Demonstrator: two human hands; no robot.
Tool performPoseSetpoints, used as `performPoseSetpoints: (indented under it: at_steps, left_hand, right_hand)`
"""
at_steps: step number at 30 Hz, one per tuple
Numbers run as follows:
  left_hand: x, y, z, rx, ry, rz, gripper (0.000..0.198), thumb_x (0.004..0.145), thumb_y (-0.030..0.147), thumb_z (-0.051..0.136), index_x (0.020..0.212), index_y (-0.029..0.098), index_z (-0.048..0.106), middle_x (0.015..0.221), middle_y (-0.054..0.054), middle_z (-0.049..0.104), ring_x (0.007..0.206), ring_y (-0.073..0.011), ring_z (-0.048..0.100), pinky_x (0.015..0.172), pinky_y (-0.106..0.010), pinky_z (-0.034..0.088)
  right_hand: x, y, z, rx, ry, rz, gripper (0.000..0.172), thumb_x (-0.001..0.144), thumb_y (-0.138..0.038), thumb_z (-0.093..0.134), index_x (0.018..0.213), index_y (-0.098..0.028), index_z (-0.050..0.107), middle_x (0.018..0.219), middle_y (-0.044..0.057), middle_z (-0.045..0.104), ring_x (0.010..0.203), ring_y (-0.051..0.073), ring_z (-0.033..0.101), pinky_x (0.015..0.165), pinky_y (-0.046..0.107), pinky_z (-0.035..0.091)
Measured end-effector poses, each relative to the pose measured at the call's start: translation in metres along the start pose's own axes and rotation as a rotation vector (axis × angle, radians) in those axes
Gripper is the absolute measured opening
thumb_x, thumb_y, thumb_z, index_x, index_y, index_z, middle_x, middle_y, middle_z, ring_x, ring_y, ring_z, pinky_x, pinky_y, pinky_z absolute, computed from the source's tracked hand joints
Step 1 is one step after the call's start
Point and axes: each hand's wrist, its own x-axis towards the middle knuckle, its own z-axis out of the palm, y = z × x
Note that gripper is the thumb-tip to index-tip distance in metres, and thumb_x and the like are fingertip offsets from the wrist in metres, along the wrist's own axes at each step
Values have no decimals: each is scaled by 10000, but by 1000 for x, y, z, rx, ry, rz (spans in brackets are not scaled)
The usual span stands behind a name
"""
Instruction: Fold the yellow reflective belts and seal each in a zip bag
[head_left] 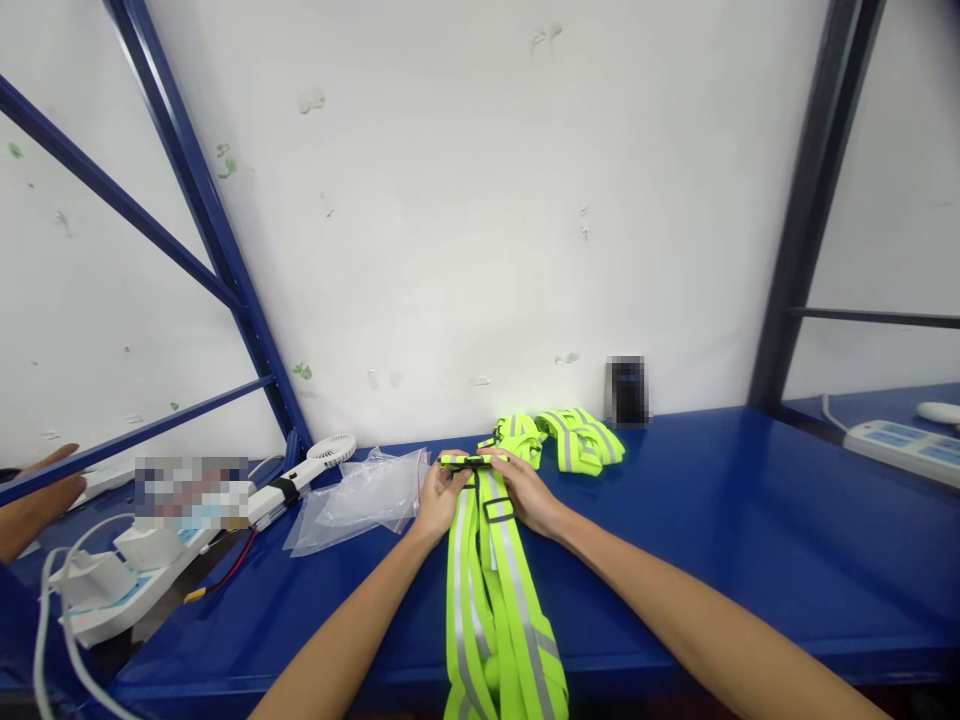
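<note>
Fluorescent yellow straps (517, 590) with silver stripes trail over the desk's (720, 560) front edge; left hand (441, 500) and right hand (523, 487) pinch their upper end between thumbs and fingers, one at each side, seemingly to hold it level. Similar yellow bundles (589, 440) sit near the back edge, probably to be out of the way, with clear bags (360, 508) lying leftward.

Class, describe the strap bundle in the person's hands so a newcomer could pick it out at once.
Start from the blue shelf against the white wall and look near its middle, between the left hand and right hand. Both hold the far end of a yellow-green strap bundle with silvery stripes. Unlike the compact bundles behind, it stretches long to the picture's bottom edge.
</note>
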Motion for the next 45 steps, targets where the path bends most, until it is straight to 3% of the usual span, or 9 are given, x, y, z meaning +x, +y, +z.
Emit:
performPoseSetpoints:
  at_steps: [4, 8, 12, 15, 18, 21, 26, 39, 45]
  left_hand:
    - [-2, 3, -2, -62, -70, -63, 295, 697, 247, 715, 974, 190, 635, 959, -29, 653, 899, -191, 610, 824, -290, 468]
    - [-6, 14, -3, -254, -198, -187, 595, 712, 280, 709, 1273, 242, 514, 1026, -40, 667, 866, -207, 649, 786, -327, 511]
    - [-5, 18, -2, -242, -108, -241, 781, 703, 306, 763, 1391, 277, 396, 1144, -87, 659, 923, -242, 682, 825, -371, 535]
    - [-3, 15, -2, -258, -88, -275, 699, 662, 316, 801, 1286, 193, 512, 1111, -119, 685, 917, -271, 692, 846, -402, 537]
    - [-2, 12, -3, -275, -134, -297, 553, 670, 349, 796, 1134, 123, 599, 1057, -148, 708, 926, -301, 691, 859, -438, 533]
    - [-2, 11, -5, -256, -143, -298, 532, 688, 370, 782, 1136, 140, 610, 1069, -141, 710, 950, -305, 687, 850, -441, 538]
    - [-2, 12, -7, -176, -104, -258, 546, 659, 376, 802, 1121, 138, 634, 1034, -132, 720, 929, -300, 691, 848, -430, 541]
    - [-11, 10, 7, -116, -88, -209, 569, 719, 474, 738, 1145, 171, 515, 923, -89, 730, 745, -220, 708, 624, -289, 551]
    - [-18, 14, 18, -33, -112, -82, 452, 787, 466, 674, 1092, 189, 489, 861, -56, 721, 657, -192, 687, 564, -264, 516]
  right_hand:
    - [2, -2, -1, 26, 62, 26, 335, 683, -331, 753, 976, -175, 704, 836, 36, 711, 785, 202, 654, 763, 322, 502]
    - [4, -4, -5, -48, 71, -3, 408, 616, -224, 766, 1016, -182, 700, 922, 40, 710, 793, 193, 648, 789, 336, 502]
    - [3, -7, -8, -241, 59, -136, 647, 638, -215, 756, 1259, -236, 578, 1003, 51, 695, 1015, 239, 624, 916, 395, 471]
    - [0, -9, -10, -451, 68, -251, 703, 674, -215, 736, 1340, -239, 512, 923, 42, 671, 985, 237, 616, 938, 413, 452]
    - [-2, -7, -12, -627, 83, -316, 654, 722, -245, 707, 1346, -238, 509, 705, -20, 571, 709, 182, 577, 814, 394, 493]
    - [-3, -5, -10, -570, 79, -283, 696, 729, -273, 709, 1378, -231, 461, 650, -50, 511, 618, 152, 531, 734, 358, 504]
    - [-4, -6, -2, -358, 51, -194, 797, 684, -243, 723, 1409, -237, 392, 864, 14, 652, 791, 185, 642, 802, 371, 518]
    - [-5, -6, -10, -612, 81, -351, 729, 680, -250, 755, 1362, -280, 499, 986, 28, 688, 810, 227, 635, 823, 400, 513]
    - [-6, -8, -5, -589, 172, -415, 725, 628, -253, 796, 1309, -271, 548, 1271, 54, 594, 1176, 271, 545, 1029, 393, 397]
